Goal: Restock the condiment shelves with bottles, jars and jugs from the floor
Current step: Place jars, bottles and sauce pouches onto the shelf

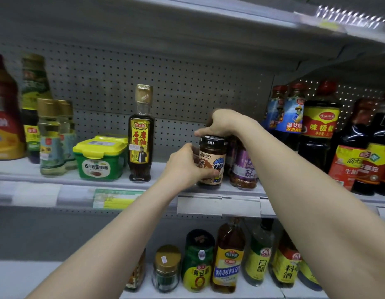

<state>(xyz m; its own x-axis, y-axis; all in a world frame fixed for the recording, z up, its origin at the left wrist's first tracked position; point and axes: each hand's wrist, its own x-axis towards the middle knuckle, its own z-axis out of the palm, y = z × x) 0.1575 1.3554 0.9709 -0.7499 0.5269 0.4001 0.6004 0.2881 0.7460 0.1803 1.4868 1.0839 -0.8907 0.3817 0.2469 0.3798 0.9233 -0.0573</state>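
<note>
A jar with a black lid and a cartoon label point(215, 160) stands on the middle shelf point(157, 188) near its front edge. My left hand point(185, 164) grips the jar's left side, the thumb across the label. My right hand point(225, 123) reaches over the top, its fingers curled round the lid of a jar behind. A purple-labelled jar point(244, 167) stands just to the right, partly hidden by my right forearm.
On the same shelf stand a tall dark sesame-oil bottle point(141, 134), a green tub with a yellow lid point(99, 158), small clear bottles point(51, 137) at the left and dark soy-sauce bottles point(319, 130) at the right. More bottles and jars point(228, 257) fill the lower shelf.
</note>
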